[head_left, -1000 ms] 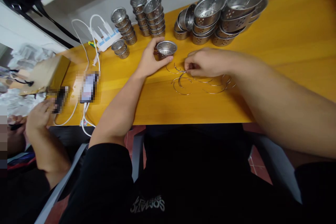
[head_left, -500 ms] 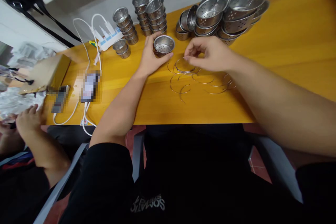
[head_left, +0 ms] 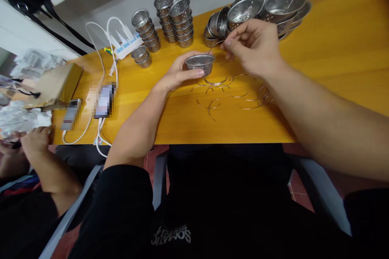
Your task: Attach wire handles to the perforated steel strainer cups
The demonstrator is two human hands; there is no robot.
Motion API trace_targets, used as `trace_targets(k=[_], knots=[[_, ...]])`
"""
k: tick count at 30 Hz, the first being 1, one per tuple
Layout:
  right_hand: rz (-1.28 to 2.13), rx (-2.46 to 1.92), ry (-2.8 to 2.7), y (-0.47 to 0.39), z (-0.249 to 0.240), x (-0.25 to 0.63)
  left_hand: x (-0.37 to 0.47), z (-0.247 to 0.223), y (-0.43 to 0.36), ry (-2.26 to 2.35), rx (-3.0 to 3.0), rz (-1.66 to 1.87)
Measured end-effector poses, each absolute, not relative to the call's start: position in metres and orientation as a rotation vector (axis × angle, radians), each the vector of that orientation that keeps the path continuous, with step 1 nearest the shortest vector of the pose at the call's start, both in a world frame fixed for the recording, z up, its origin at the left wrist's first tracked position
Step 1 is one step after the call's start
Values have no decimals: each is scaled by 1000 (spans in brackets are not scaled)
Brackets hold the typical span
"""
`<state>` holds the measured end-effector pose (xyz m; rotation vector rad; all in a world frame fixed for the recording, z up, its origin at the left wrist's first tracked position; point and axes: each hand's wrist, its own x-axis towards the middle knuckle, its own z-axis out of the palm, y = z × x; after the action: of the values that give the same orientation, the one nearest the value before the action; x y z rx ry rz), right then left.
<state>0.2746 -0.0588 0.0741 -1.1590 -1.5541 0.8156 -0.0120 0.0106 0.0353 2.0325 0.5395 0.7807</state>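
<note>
In the head view my left hand is closed around a small perforated metal cup, its thumb along the near side. The cup is tilted, with its rim turned away from me. My right hand pinches a thin curved metal wire between thumb and fingers. The wire's free end reaches down toward the far rim of the cup; whether it touches I cannot tell. Several more curved wires lie loose on the yellow table below both hands.
Stacks of perforated cups stand at the back, with a jumbled heap of larger ones to the right. A power strip, a phone and cables lie left. Another person's hand is at the far left beside a cardboard box.
My right hand has risen from the loose wires, carrying one up and away. My left hand has shifted the cup slightly right and nearer, tilting it.
</note>
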Motion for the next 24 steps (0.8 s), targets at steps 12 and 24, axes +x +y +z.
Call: trace_targets(k=[12,24], knots=[[647,-1332,-1840,-72,82,272,-7,23,15,682,2467,851],[508,-1375,-2059,-78,94,280,2,36,-1,555,2431,808]])
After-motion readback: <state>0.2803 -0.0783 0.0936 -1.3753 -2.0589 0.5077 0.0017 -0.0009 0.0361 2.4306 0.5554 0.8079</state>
